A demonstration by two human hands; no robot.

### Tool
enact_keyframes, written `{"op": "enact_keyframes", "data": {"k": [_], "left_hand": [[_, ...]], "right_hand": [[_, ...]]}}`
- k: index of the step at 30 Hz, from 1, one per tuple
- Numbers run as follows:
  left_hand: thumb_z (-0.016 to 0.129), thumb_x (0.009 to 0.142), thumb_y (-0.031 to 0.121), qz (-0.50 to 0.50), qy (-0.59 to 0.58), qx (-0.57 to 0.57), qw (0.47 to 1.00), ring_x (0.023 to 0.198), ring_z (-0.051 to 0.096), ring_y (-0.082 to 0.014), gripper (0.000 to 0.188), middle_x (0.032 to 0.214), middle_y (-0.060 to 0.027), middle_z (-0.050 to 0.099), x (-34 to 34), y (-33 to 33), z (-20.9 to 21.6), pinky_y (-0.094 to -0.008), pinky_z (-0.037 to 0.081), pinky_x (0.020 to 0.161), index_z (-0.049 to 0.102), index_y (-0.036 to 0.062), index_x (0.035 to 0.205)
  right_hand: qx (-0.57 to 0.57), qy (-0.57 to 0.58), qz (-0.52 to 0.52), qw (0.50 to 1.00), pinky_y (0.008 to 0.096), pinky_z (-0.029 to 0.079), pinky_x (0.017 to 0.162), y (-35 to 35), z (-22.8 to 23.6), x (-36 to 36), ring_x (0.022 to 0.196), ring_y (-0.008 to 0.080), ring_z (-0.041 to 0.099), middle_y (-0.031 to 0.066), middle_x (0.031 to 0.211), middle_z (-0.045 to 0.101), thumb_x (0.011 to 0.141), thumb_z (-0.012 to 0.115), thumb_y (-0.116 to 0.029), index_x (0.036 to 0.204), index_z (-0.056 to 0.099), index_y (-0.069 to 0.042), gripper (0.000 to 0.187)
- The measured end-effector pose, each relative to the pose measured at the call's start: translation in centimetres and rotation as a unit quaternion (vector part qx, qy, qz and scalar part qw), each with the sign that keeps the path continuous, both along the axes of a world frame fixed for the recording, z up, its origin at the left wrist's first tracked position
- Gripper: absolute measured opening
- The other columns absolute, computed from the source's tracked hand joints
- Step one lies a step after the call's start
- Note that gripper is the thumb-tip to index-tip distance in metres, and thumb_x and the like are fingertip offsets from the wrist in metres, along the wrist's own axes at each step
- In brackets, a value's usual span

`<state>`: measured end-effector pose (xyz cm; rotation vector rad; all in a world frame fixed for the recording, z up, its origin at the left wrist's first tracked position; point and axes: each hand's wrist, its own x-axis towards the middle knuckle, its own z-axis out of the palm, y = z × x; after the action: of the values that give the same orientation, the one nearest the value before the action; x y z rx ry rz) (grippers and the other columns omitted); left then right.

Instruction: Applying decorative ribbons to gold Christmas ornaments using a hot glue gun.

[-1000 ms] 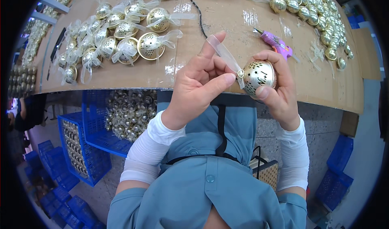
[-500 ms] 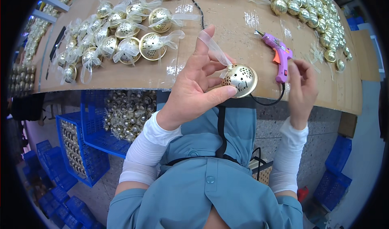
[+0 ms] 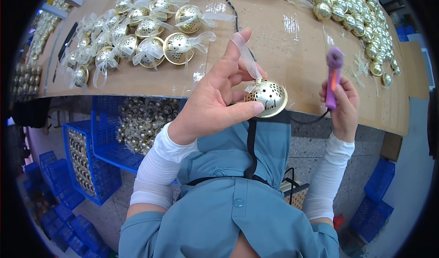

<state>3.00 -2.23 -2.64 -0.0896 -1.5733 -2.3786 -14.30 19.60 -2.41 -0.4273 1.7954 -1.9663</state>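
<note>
My left hand [image 3: 215, 93] holds a gold ball ornament [image 3: 270, 97] with star and leaf cutouts, pinched by the thumb and fingers just over the table's front edge. A sheer white ribbon [image 3: 246, 56] rises from the ornament's top and loops over the raised index finger. Off to the right, my right hand [image 3: 344, 106] grips a purple hot glue gun [image 3: 333, 93] by its handle, slightly blurred, its orange trigger near the fingers. A black cord [image 3: 311, 121] trails from the gun's handle toward the table edge.
Several ribboned gold ornaments [image 3: 178, 48] lie at the left on the cardboard-covered table [image 3: 274, 43]. Many more gold balls [image 3: 347, 18] crowd the far right. Loose ribbon pieces [image 3: 361, 66] lie near them. Below the table's left side stand blue crates [image 3: 114, 155] with ornaments.
My right hand has closed around the glue gun and lifted it from the table, tilting it upright. The ornament in my left hand has turned slightly, showing more of its lettering.
</note>
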Motion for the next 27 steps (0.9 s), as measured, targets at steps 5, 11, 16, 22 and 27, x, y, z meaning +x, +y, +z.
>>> {"op": "enact_keyframes", "data": {"k": [5,11,16,22,27], "left_hand": [[0.059,0.07,-0.009,-0.016,-0.007,-0.028,0.999,0.11,0.049,-0.0245,0.097,0.109,-0.0133,0.049,-0.1,-0.2,0.3,-0.0367,0.048,0.088,0.0,0.0158,0.144],[0.06,0.069,-0.009,-0.032,-0.019,-0.071,0.997,0.109,0.051,-0.0244,0.098,0.106,-0.0123,0.05,-0.1,-0.1,0.8,-0.0358,0.048,0.087,0.001,0.0134,0.144],[0.062,0.068,-0.009,-0.034,-0.024,-0.089,0.995,0.109,0.051,-0.0242,0.098,0.107,-0.0111,0.051,0.0,0.0,1.2,-0.0361,0.047,0.087,0.002,0.0112,0.143],[0.062,0.068,-0.008,-0.041,-0.027,-0.082,0.995,0.11,0.05,-0.024,0.098,0.108,-0.0103,0.051,0.0,0.1,1.3,-0.0369,0.046,0.089,0.002,0.0088,0.143],[0.062,0.068,-0.008,-0.043,-0.027,-0.09,0.995,0.11,0.05,-0.024,0.097,0.108,-0.0104,0.051,0.1,0.0,1.2,-0.0375,0.046,0.09,0.002,0.0074,0.143]], "right_hand": [[-0.086,-0.004,0.159,0.983,0.0246,0.048,0.059,1.5,1.4,2.7,0.069,0.0166,0.059,0.0128,0.089,0.059,0.077,0.062,-0.011,0.112,0.047,0.005,0.042],[0.071,0.093,0.145,0.983,0.0262,0.05,0.062,1.9,2.9,4.3,0.074,0.018,0.06,0.0143,0.097,0.059,0.07,0.068,-0.009,0.116,0.045,0.005,0.054],[0.087,0.141,0.123,0.978,0.0272,0.051,0.069,2.5,2.3,4.4,0.08,0.018,0.061,0.013,0.098,0.059,0.074,0.069,-0.011,0.118,0.044,0.004,0.053],[0.088,0.17,0.159,0.969,0.0278,0.051,0.076,2.2,2.2,4.3,0.086,0.0184,0.06,0.0123,0.1,0.059,0.078,0.066,-0.011,0.118,0.043,0.004,0.049],[0.086,0.164,0.155,0.97,0.0284,0.05,0.076,2.3,2.2,4.4,0.088,0.0186,0.059,0.0121,0.102,0.058,0.079,0.064,-0.008,0.118,0.043,0.004,0.046]]}}
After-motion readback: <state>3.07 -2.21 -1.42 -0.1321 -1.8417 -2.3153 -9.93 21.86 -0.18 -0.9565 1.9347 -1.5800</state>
